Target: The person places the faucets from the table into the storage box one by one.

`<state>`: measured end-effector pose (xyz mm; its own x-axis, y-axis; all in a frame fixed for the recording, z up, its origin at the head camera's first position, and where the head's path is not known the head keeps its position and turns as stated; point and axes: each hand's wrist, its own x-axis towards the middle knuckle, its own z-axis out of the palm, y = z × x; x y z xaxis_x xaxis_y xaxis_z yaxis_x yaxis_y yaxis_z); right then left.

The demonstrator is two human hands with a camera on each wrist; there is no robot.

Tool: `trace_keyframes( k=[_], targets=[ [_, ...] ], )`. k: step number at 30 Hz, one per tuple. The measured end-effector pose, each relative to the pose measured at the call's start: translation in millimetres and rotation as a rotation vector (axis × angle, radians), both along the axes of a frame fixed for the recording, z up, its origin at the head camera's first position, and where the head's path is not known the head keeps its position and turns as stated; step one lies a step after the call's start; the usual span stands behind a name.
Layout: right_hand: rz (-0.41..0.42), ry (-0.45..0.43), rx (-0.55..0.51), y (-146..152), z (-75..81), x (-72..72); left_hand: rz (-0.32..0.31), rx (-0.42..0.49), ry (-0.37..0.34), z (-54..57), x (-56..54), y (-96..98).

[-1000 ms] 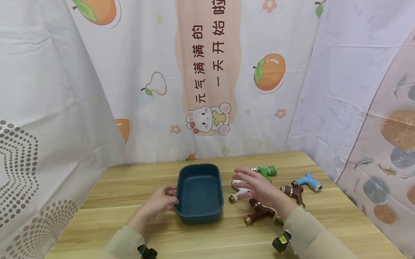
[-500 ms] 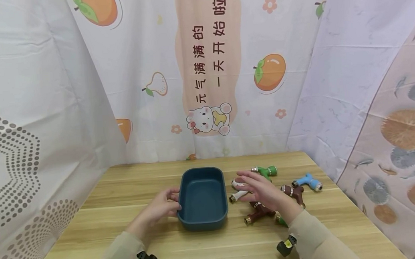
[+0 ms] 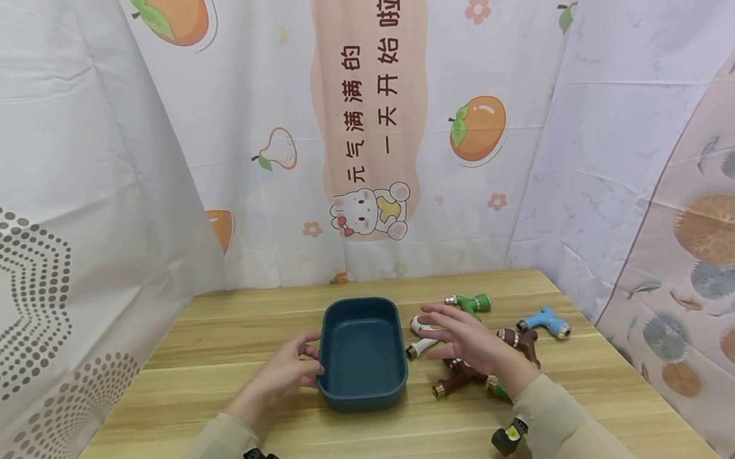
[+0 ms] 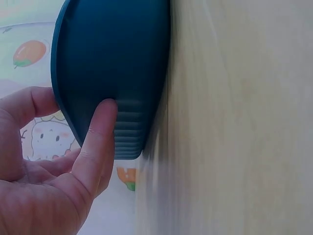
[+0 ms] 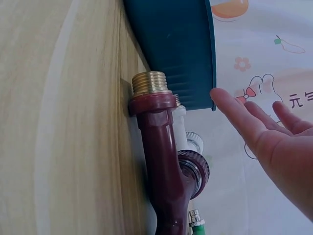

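Observation:
A dark blue rectangular bin (image 3: 363, 402) with rounded corners stands on the wooden table; its inside is bare. At its left wall my left hand (image 3: 284, 370) rests with fingers extended. In the left wrist view the thumb (image 4: 106, 110) lies against the outer wall and another finger reaches the rim. My right hand (image 3: 468, 340) hovers to the right of the bin, fingers spread and holding nothing. Beneath and beside it lie a white tap (image 3: 422, 348) and a dark red tap (image 5: 164, 152) with a brass threaded end. The right hand partly covers both in the head view.
Further right lie another dark red tap (image 3: 521, 343) and a light blue tap (image 3: 545, 322). A green tap (image 3: 471, 303) lies behind the right hand, and a green piece (image 3: 497, 389) shows beside its wrist. Printed curtains (image 3: 264, 215) surround the table (image 3: 357, 447).
The bin has shifted slightly nearer and to the right, with the left hand following at its side. The right hand has moved slightly right, and the taps lie where they were.

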<state>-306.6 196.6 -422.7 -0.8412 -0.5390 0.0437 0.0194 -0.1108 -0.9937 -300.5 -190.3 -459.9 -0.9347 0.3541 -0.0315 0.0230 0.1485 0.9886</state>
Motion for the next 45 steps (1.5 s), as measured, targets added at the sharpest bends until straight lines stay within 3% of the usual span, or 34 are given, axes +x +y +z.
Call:
trace_keyframes(
  k=[27,37,45],
  targets=[
    [0.01,0.003,-0.023,3.3,3.6,4.1,0.011,-0.024,-0.003,2.6,5.7,2.1],
    [0.008,0.119,0.002,10.6,21.4,10.3,0.02,-0.038,0.003,1.8,5.6,2.1],
    [-0.047,0.196,0.037,22.2,37.5,13.6,0.022,-0.027,0.003,0.5,5.3,0.9]
  ],
)
